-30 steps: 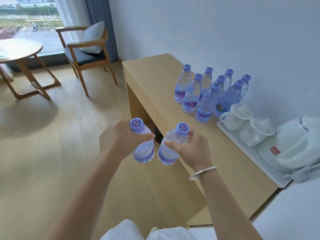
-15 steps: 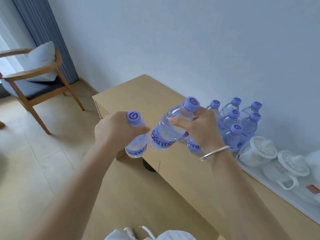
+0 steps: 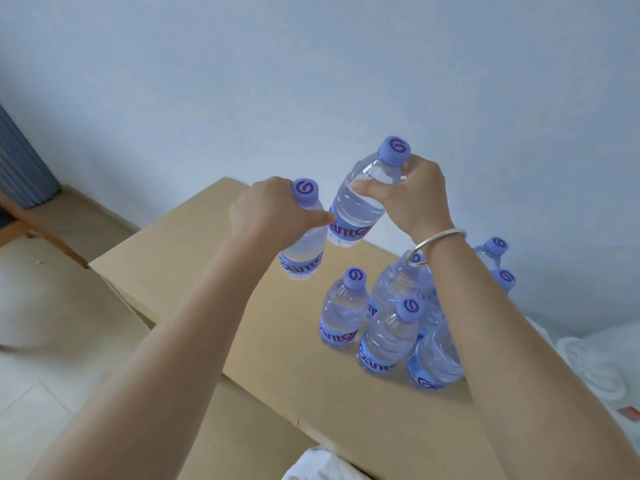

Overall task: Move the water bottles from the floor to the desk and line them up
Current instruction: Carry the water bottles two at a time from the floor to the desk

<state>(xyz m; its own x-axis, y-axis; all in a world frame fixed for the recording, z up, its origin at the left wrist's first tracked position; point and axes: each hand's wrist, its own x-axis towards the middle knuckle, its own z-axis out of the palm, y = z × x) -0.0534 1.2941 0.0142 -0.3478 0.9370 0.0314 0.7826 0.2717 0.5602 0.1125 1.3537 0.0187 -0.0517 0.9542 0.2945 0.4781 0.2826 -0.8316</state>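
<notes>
**Two bottles over the surface, ready to set down**

The left hand (image 3: 277, 213) has its grip clenched round the neck of one bottle (image 3: 304, 251); the right hand (image 3: 412, 199) pinches a second, tilted bottle (image 3: 356, 209) just below the cap. Both hang above the bare surface (image 3: 194, 258), beyond the standing cluster of bottles (image 3: 381, 327). To place them well, I judge each should be brought upright first, lowered beside the nearest standing bottle (image 3: 343, 310), and released only once the base sits flat, or a knock could topple the cluster.
</notes>
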